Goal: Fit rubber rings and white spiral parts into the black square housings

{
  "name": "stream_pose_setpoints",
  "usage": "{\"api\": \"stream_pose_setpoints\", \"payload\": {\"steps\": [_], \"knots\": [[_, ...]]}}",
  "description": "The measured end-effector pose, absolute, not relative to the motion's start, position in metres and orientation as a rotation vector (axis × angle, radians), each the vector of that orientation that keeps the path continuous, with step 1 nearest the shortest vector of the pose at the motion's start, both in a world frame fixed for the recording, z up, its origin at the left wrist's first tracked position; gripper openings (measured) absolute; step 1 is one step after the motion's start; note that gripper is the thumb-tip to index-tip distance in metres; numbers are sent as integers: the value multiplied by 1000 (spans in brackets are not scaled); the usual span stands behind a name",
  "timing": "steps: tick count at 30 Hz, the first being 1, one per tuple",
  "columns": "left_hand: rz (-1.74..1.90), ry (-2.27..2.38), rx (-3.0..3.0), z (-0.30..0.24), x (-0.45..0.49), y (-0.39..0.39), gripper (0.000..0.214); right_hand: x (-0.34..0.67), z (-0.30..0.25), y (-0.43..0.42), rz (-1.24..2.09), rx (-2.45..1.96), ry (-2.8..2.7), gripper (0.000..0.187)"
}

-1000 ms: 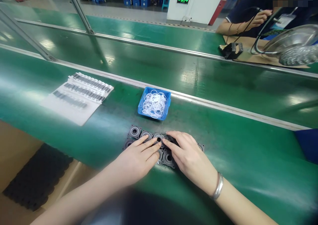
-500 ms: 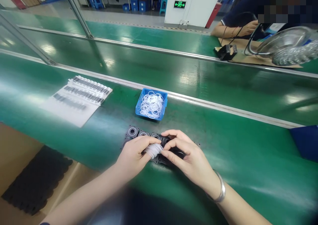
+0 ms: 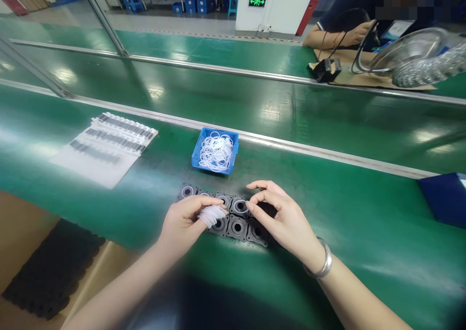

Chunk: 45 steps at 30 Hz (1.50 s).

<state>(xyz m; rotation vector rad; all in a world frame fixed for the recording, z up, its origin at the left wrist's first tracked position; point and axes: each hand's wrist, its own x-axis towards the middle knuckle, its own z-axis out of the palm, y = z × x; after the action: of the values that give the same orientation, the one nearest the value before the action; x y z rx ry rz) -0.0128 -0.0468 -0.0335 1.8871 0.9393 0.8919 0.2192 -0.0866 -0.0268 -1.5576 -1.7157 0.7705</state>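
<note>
My left hand point(image 3: 187, 221) is closed round a bundle of thin white rings point(image 3: 211, 217), held low over the front row of parts. Square black plates point(image 3: 238, 228), each with a round hole, lie in two rows on the green bench. My right hand point(image 3: 280, 213) has its thumb and forefinger pinched at the edge of a single white ring point(image 3: 240, 206), which lies over the hole of a back-row plate. White rings also sit round the holes of the plates further left, such as the leftmost plate point(image 3: 187, 191). My right hand hides the plates at the right end.
Behind the plates stands a blue tray point(image 3: 196, 162) heaped with white rings. A white sheet point(image 3: 105, 172) with dark strips lies to the left. An open carton point(image 3: 87, 276) holds dark parts at lower left. Across the metal rail point(image 3: 291, 150), a person works beside a metal hood point(image 3: 411, 53).
My left hand has drawn left with its bundle, apart from my right hand. My right hand now has a single white ring at a back-row plate. The camera view has shifted slightly.
</note>
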Motion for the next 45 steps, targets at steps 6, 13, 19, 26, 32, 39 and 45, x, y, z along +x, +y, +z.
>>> {"api": "stream_pose_setpoints", "payload": {"steps": [6, 13, 19, 26, 32, 39, 45], "knots": [[871, 499, 2637, -43, -7, -46, 27, 219, -41, -81, 554, -1632, -1921, 12], [686, 400, 2871, -50, 4, -50, 26, 218, -43, -87, 430, -1633, -1964, 9], [576, 403, 2898, -44, 6, -50, 26, 225, -43, -98, 182, -1538, -2235, 33], [537, 417, 2844, -39, 7, -53, 24, 228, -41, -119, 115, -1493, -2281, 33], [768, 692, 2366, -30, 13, -50, 24, 233, -15, -121, 531, -1462, -1876, 24], [746, 814, 2224, -28, 22, -56, 31, 226, -16, -118, 852, -1422, -1663, 9], [787, 844, 2286, -31, 21, -52, 24, 246, -25, -115, 717, -1574, -1553, 15]]}}
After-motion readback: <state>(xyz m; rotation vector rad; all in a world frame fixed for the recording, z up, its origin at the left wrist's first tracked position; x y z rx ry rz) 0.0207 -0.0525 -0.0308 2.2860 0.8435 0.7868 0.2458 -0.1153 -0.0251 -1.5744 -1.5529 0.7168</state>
